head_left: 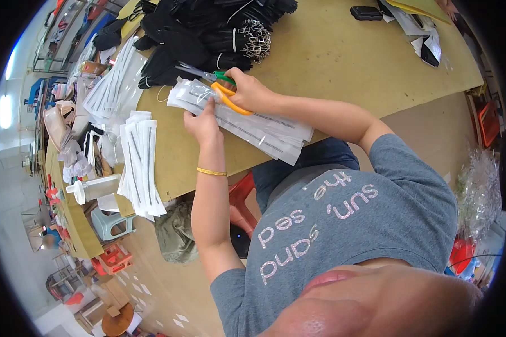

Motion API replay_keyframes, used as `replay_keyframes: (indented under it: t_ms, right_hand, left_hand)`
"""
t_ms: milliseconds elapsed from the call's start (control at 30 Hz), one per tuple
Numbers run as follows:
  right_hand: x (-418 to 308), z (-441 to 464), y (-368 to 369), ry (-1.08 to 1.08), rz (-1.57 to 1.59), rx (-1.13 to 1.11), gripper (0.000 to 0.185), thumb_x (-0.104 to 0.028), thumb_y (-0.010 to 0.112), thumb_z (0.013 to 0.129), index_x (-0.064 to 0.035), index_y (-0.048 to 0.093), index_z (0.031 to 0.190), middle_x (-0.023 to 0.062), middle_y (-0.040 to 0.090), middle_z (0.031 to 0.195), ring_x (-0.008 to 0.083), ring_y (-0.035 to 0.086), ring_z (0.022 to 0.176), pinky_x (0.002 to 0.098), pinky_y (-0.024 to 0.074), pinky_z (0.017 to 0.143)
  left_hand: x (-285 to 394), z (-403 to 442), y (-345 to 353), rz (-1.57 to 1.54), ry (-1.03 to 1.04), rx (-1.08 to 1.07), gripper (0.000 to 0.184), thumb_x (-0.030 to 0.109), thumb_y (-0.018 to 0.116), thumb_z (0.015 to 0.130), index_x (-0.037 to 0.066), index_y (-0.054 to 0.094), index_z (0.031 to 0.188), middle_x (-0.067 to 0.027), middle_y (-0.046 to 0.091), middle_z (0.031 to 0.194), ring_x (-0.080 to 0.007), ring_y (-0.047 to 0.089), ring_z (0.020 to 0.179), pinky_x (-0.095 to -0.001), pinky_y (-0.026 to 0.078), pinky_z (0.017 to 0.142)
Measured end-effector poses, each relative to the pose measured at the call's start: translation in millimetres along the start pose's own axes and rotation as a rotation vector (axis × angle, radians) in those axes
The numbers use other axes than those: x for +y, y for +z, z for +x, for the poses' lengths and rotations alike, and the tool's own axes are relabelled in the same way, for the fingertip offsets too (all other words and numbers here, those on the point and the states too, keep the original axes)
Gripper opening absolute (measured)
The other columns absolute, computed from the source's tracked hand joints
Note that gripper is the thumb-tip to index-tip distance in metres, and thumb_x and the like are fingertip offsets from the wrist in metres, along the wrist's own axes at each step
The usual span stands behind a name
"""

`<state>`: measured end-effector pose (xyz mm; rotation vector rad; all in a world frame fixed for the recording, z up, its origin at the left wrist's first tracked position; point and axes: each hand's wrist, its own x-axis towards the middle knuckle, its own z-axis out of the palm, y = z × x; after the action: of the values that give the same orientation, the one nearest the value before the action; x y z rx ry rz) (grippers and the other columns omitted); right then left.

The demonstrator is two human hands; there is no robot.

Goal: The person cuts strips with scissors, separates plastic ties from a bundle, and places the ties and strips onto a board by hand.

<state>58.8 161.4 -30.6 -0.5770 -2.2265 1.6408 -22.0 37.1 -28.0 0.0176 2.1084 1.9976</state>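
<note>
My right hand (252,92) grips scissors (229,102) with one green and one orange handle loop, their metal blades pointing left. Under them, a bundle of white strips (253,130) with dark printed lines, partly in clear plastic, lies along the near table edge. My left hand (204,124) is closed on the near side of this bundle, its thumb on top close to the scissors. A thin loop of white string (162,94) lies at the bundle's left end. Just beyond the blades are black bundles (177,42) tied with white bands.
More white strips (140,163) overhang the table edge to my left, with another pile (111,81) behind them. A clear container with a white lid (80,192) lies farther left. Metal buckles (256,40) cluster on the black bundles. A black case (365,13) sits at far right.
</note>
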Motion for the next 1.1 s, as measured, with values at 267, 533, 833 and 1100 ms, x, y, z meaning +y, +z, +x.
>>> replay_keyframes:
  t_ms: [267,533,833,1100]
  right_hand:
    - [19,-11,25,-0.331,-0.109,0.152,0.05,-0.027,0.08,0.081,0.0003,0.055,0.114,0.0188,0.065,0.109,0.0316,0.066,0.099,0.0394,0.0535,0.083]
    - [13,-15,23,-0.325,-0.022,0.148,0.05,-0.024,0.08,0.081,0.001,0.054,0.116,0.018,0.064,0.109,0.0309,0.066,0.098,0.0381,0.0539,0.084]
    - [-25,-21,-27,-0.309,0.048,0.235,0.056,-0.035,0.083,0.076,-0.0021,0.057,0.112,0.0149,0.062,0.097,0.0307,0.063,0.087,0.0381,0.0516,0.076]
    - [27,35,-208,0.126,-0.338,0.602,0.067,-0.052,0.078,0.079,0.0017,0.051,0.108,0.0224,0.066,0.097,0.0318,0.068,0.086,0.0416,0.0537,0.074]
  left_hand:
    - [6,9,-2,-0.106,-0.124,-0.022,0.045,-0.011,0.066,0.086,-0.007,0.046,0.126,-0.0181,0.061,0.123,-0.0266,0.066,0.105,-0.0387,0.056,0.091]
    - [-9,10,0,-0.098,0.046,-0.104,0.047,-0.012,0.065,0.086,-0.008,0.044,0.127,-0.0201,0.058,0.125,-0.0278,0.065,0.108,-0.04,0.056,0.09]
    - [29,5,-57,-0.241,0.046,-0.054,0.048,-0.007,0.073,0.082,-0.005,0.054,0.126,-0.0145,0.063,0.12,-0.0237,0.063,0.102,-0.038,0.055,0.09]
    - [170,58,-215,0.314,0.143,-0.346,0.066,-0.005,0.073,0.075,-0.002,0.048,0.136,-0.0136,0.061,0.124,-0.0259,0.06,0.113,-0.0359,0.047,0.1]
